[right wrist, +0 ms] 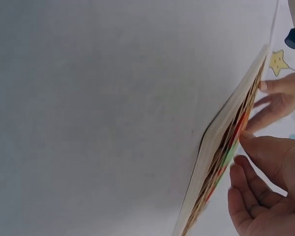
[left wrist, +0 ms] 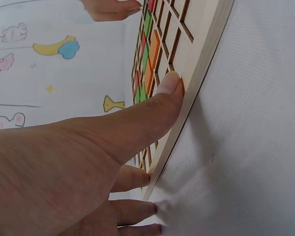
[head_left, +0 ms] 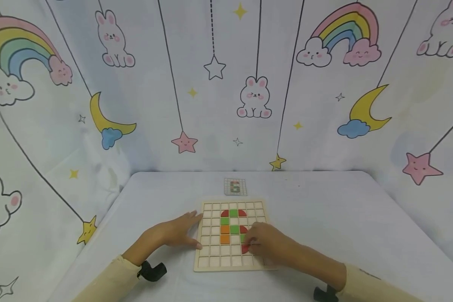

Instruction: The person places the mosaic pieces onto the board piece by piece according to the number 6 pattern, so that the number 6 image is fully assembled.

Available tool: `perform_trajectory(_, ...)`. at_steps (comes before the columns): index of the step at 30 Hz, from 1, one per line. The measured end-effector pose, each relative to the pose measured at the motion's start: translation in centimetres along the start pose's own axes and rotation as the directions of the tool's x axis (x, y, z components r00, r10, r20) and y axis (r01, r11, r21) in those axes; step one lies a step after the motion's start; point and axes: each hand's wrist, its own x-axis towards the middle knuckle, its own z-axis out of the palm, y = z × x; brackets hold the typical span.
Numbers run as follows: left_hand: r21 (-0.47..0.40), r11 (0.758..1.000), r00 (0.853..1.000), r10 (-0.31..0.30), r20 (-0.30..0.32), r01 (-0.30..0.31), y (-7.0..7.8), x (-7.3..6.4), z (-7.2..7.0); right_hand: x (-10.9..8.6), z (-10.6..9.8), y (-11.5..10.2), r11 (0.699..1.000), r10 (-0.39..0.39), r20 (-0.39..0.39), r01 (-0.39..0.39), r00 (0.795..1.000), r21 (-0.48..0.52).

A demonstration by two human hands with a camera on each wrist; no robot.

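Note:
A wooden grid board [head_left: 219, 269] lies on the table, with red round-cornered pieces [head_left: 242, 213], green squares [head_left: 233, 213] and orange squares [head_left: 225, 239] set in its cells. At the board's left edge is my left hand [head_left: 179, 230], fingers spread; its thumb [left wrist: 169, 83] rests on the rim. Over the board's right half, my right hand [head_left: 269, 243] touches the lower red piece [head_left: 245, 249] in its cell with the thumb tip. The right wrist view shows the other right fingers [right wrist: 241, 196] loosely bent, apart from the thumb. Part of the board's right side is hidden under this hand.
Behind the board lies a small gridded card [head_left: 235, 187] printed with a coloured figure. A white cloth [head_left: 324, 209] covers the table. A patterned curtain [head_left: 219, 113] with rabbits, stars and rainbows stands at the back and sides.

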Motion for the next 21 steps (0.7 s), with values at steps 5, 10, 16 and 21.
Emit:
perform_trajectory(5, -0.002, 1.000, 1.000, 0.004, -0.004, -0.004, 0.0, 0.0, 0.0, -1.3, -1.2, 1.6, 0.991, 0.108, -0.046, -0.104, 0.993, 0.082)
perform_trajectory(10, -0.007, 1.000, 1.000, 0.008, -0.007, -0.008, 0.0, 0.1, 0.0, -3.4, -2.8, 3.9, 0.993, 0.102, -0.156, -0.091, 0.982, 0.080)
perform_trajectory(16, -0.010, 1.000, 1.000, 0.015, -0.004, -0.015, 0.1, -0.1, -0.1, -6.7, -4.2, 6.4, 0.964, 0.249, -0.194, -0.225, 0.949, 0.138)
perform_trajectory(21, -0.011, 1.000, 1.000, 0.021, 0.004, -0.021, 0.1, -0.2, -0.2, -10.1, -5.3, 8.4, 0.941, 0.305, -0.186, -0.266, 0.934, 0.210)
